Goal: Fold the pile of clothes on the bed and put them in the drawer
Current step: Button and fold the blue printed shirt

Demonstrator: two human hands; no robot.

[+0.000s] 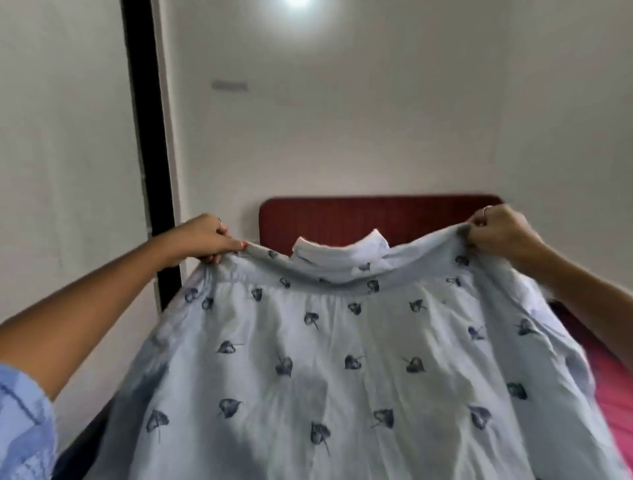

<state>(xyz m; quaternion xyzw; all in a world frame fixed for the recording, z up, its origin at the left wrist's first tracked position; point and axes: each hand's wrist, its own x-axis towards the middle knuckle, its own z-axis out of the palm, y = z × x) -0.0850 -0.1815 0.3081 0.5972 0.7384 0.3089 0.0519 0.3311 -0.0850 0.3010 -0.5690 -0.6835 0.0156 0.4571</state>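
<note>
one shirt point(342, 359) is in view, pale blue-grey with a dark leaf print, and it has one collar point(342, 251) at the top. two hands are in view, one left hand point(205, 240) and one right hand point(496, 229), with two bare forearms behind them. two rings show, one on each hand. one blue striped sleeve point(24, 425) sits at the lower left edge. there is one dark red headboard point(342, 216), one pink bed sheet point(613, 387) at the right, one black vertical strip point(147, 137) against the wall, and one bright light point(298, 3) at the top.
</note>
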